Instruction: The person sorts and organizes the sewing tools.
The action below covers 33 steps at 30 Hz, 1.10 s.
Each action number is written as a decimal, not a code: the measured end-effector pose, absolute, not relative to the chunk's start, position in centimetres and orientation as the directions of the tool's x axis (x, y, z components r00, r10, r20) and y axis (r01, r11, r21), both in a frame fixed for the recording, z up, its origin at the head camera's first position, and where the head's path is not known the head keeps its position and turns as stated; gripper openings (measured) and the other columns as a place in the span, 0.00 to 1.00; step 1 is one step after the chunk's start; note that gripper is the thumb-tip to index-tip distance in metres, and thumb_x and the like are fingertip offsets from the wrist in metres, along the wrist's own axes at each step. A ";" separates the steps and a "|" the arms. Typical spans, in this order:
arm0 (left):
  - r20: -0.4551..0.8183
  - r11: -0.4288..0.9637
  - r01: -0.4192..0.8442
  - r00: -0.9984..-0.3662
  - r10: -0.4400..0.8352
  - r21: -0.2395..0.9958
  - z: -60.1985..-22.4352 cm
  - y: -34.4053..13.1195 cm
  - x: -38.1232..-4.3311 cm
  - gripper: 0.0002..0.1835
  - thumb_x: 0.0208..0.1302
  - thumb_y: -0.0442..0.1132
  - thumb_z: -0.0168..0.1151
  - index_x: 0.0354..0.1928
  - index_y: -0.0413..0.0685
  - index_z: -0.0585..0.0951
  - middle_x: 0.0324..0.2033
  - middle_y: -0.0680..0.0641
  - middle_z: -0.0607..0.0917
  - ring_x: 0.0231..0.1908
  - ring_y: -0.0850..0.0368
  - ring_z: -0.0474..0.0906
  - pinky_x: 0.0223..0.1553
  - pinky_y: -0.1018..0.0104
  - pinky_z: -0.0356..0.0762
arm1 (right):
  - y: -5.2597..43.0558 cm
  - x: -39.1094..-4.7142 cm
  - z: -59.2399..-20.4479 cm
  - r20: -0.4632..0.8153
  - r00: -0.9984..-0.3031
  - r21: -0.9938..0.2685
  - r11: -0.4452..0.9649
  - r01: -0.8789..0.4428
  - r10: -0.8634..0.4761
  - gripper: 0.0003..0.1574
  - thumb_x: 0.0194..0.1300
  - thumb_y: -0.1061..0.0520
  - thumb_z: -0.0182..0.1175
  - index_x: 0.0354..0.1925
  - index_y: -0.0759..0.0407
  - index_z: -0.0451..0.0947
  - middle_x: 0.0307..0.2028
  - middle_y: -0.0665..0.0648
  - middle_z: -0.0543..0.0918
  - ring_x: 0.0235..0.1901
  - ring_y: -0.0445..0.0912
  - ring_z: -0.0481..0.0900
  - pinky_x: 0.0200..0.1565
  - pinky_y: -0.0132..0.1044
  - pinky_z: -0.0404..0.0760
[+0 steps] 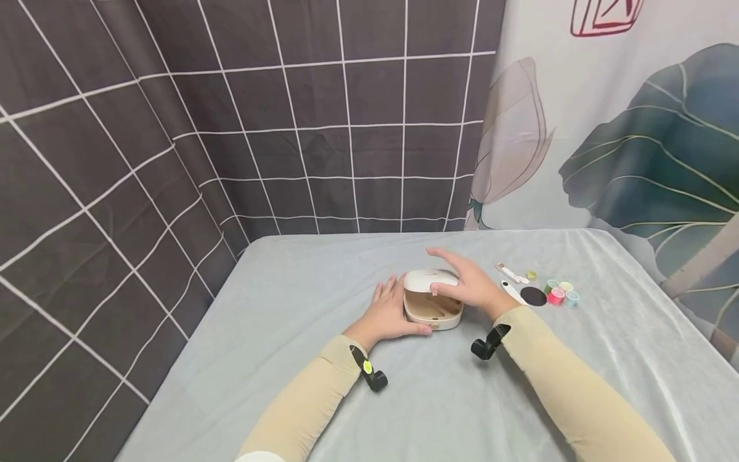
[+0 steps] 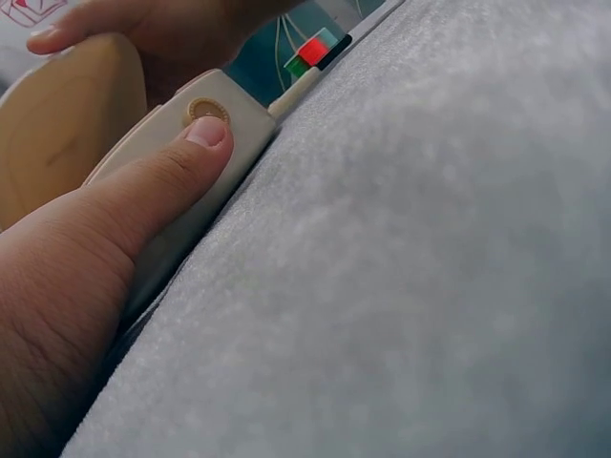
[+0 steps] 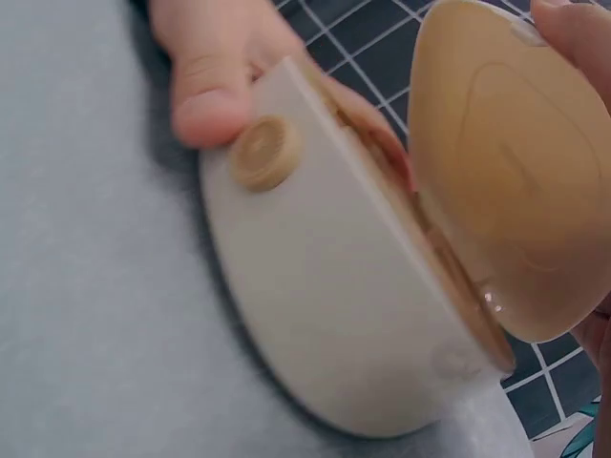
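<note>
A small white case [image 1: 430,314] with a tan inside stands on the cloth, its rounded lid [image 1: 424,280] tilted partway up. My left hand [image 1: 388,314] grips the base from the left, fingers along the far side and thumb at the front. In the left wrist view that thumb lies on the round tan button [image 2: 205,110]. My right hand [image 1: 470,285] holds the lid from the right, with its thumb at the front rim and the index finger stretched out behind. The lid's smooth tan underside [image 3: 516,172] faces the right wrist camera.
Right of the case lie a black disc [image 1: 534,296] with a white handle [image 1: 511,292], several small colored spools [image 1: 556,296], a tiny yellow item [image 1: 531,274] and a slim white piece [image 1: 510,274]. Grey cloth [image 1: 277,308] covers the table; tile-patterned curtains [image 1: 323,154] hang behind and left.
</note>
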<state>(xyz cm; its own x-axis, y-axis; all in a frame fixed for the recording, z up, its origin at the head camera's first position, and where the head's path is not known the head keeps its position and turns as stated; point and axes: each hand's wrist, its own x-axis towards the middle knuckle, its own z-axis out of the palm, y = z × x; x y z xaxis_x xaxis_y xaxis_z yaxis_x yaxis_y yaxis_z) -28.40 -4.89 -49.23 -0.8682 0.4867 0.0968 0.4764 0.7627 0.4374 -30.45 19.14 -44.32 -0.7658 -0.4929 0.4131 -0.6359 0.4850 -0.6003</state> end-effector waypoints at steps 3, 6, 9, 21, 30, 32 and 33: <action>0.096 0.768 0.476 -0.869 0.485 0.429 -49.2 -5.0 -28.4 0.72 0.44 0.78 0.69 0.81 0.53 0.42 0.79 0.48 0.53 0.79 0.45 0.40 0.77 0.46 0.32 | 19.0 -31.0 -44.0 0.431 -0.777 -0.627 0.466 -0.624 -0.459 0.48 0.62 0.49 0.70 0.74 0.59 0.63 0.71 0.61 0.70 0.72 0.59 0.63 0.71 0.62 0.59; 0.095 0.770 0.475 -0.870 0.484 0.425 -49.0 -5.1 -28.3 0.72 0.44 0.78 0.69 0.81 0.52 0.43 0.79 0.47 0.54 0.79 0.45 0.40 0.77 0.46 0.32 | 18.9 -31.4 -43.5 0.444 -0.788 -0.653 0.448 -0.611 -0.426 0.46 0.62 0.51 0.70 0.73 0.60 0.65 0.71 0.60 0.71 0.72 0.58 0.63 0.72 0.60 0.59; 0.096 0.769 0.474 -0.870 0.483 0.430 -48.9 -5.1 -28.3 0.71 0.44 0.77 0.69 0.81 0.50 0.44 0.79 0.46 0.55 0.79 0.44 0.41 0.77 0.45 0.32 | 18.8 -31.9 -43.2 0.453 -0.796 -0.668 0.438 -0.601 -0.401 0.45 0.62 0.53 0.70 0.73 0.59 0.65 0.70 0.61 0.72 0.71 0.59 0.64 0.71 0.59 0.60; 0.078 0.807 0.447 -0.888 0.454 0.386 -49.4 -5.0 -28.6 0.72 0.44 0.79 0.68 0.81 0.48 0.46 0.79 0.47 0.55 0.79 0.47 0.41 0.77 0.48 0.32 | 18.3 -33.7 -41.6 0.442 -0.823 -0.678 0.468 -0.566 -0.356 0.33 0.77 0.51 0.54 0.74 0.60 0.63 0.69 0.64 0.71 0.70 0.61 0.66 0.71 0.59 0.61; 0.103 0.791 0.460 -0.882 0.460 0.404 -49.4 -5.0 -28.5 0.70 0.42 0.80 0.69 0.81 0.54 0.47 0.78 0.47 0.59 0.78 0.44 0.44 0.77 0.46 0.34 | 18.0 -35.3 -42.0 0.463 -0.821 -0.668 0.477 -0.572 -0.335 0.30 0.83 0.50 0.38 0.75 0.60 0.61 0.67 0.68 0.73 0.67 0.65 0.69 0.69 0.61 0.64; 0.106 0.788 0.464 -0.880 0.463 0.405 -49.4 -5.0 -28.4 0.70 0.42 0.79 0.69 0.80 0.55 0.47 0.77 0.47 0.59 0.78 0.44 0.45 0.77 0.46 0.34 | 18.0 -35.5 -42.1 0.452 -0.833 -0.681 0.479 -0.553 -0.320 0.31 0.84 0.48 0.35 0.76 0.59 0.60 0.67 0.68 0.73 0.67 0.65 0.69 0.69 0.61 0.64; 0.109 0.786 0.466 -0.879 0.464 0.406 -49.4 -4.9 -28.3 0.70 0.42 0.79 0.69 0.80 0.56 0.48 0.77 0.47 0.60 0.78 0.43 0.45 0.77 0.45 0.35 | 18.0 -35.6 -42.1 0.441 -0.842 -0.694 0.476 -0.540 -0.312 0.32 0.84 0.47 0.34 0.76 0.59 0.59 0.67 0.68 0.73 0.68 0.65 0.68 0.69 0.61 0.64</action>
<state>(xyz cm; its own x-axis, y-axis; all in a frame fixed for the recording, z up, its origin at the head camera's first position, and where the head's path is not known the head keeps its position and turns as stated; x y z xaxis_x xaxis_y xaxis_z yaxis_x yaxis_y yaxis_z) -28.34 -4.94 -49.43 -0.8789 0.4643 0.1089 0.4657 0.7864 0.4057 -35.64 18.00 -42.07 -0.8419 -0.3115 0.4406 -0.5396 0.4763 -0.6942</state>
